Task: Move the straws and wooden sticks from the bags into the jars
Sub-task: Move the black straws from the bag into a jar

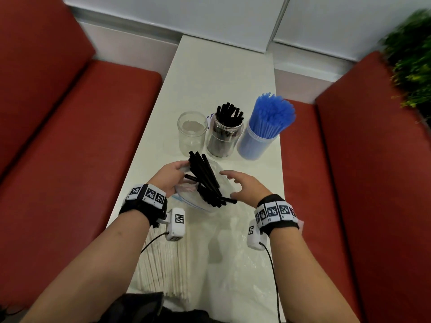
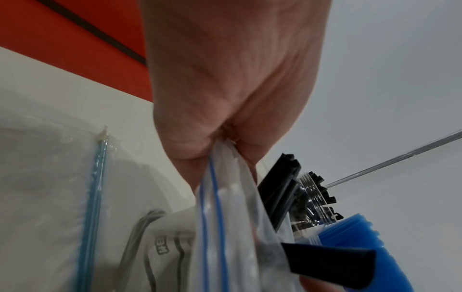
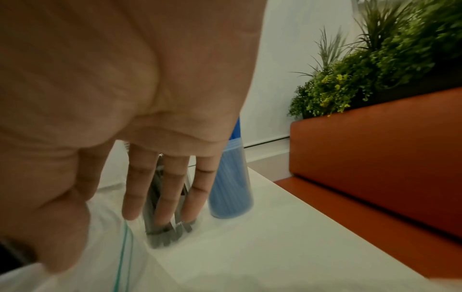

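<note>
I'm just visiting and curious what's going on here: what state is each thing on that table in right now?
Left jar: upright, empty.
Middle jar: upright, partly filled with black straws.
Right jar: upright, packed with blue straws.
Zip bag: open, black straws sticking out.
Left hand: grips the bag's edge.
Right hand: open, beside the straws.
Wooden sticks: still bagged, lying flat.

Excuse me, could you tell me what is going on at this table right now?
A person is moving straws from bags into jars. The left hand pinches the rim of a zip bag holding a bundle of black straws; the right hand hovers open beside it. Further back on the white table, one jar already holds black straws, another is full of blue ones, and a third jar stands empty. A bag of wooden sticks lies untouched near the person.
</note>
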### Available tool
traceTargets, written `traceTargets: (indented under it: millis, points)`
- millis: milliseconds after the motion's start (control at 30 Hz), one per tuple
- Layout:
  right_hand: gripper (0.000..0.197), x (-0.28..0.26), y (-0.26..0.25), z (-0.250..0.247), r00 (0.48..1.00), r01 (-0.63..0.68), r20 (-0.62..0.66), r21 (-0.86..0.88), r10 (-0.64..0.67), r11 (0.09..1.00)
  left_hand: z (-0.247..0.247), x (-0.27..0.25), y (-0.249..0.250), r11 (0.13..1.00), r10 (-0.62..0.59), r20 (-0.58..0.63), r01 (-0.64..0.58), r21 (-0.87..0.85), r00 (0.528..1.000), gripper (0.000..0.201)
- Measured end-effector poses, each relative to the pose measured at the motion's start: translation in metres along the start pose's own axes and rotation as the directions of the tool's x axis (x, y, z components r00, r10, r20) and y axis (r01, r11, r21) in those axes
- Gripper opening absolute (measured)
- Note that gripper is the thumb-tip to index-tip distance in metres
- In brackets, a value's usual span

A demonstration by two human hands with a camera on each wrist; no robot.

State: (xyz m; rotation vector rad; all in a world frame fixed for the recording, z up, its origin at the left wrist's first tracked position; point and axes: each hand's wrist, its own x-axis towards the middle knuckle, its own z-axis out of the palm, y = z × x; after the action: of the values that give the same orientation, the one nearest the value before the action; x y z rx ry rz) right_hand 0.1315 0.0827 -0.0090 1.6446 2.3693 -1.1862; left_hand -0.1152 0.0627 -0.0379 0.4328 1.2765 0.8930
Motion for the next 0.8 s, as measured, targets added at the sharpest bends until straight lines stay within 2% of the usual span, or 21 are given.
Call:
traceTargets:
  millis: [100,200,333,433,533,700,800]
  points:
    - [0.095,-0.011,0.008,0.018,1.0,-0.003,0.015,-0.028,0.003,1.0,0.004,0.002,-0.001,1.0,0.005,-0.04,-0.005,-0.014,0.999,0.046]
    - [0.109,-0.018,0.01,0.032,0.998,-0.055,0.015,0.032,0.054,0.998,0.007,0.003,-0.004,1.0,0.017,-0.043,-0.017,-0.01,0.999,0.049]
    - [0.097,-0.016,0.005,0.046,0.996,-0.011,-0.086,0.036,0.014,0.999,0.013,-0.001,-0.006,0.999,0.007,-0.006,-0.007,0.044,1.0,0.062]
    - [0.086,-0.011,-0.003,0.058,0.98,0.039,-0.196,0.108,-0.017,0.993,0.017,-0.006,-0.009,0.996,0.01,0.019,-0.012,0.088,1.0,0.07]
    - [0.08,-0.006,-0.013,0.069,0.949,0.105,-0.315,0.262,-0.018,0.959,0.018,-0.012,-0.011,0.998,0.018,0.006,-0.019,0.056,1.0,0.065]
    - [0.077,0.005,-0.027,0.086,0.874,0.175,-0.485,0.278,-0.019,0.944,0.017,-0.018,-0.01,0.999,0.029,-0.009,-0.029,0.034,1.0,0.073]
    - [0.064,0.01,-0.035,0.088,0.847,0.265,-0.529,0.343,-0.048,0.901,0.015,-0.022,-0.008,0.996,0.056,-0.001,-0.056,0.068,0.998,0.07]
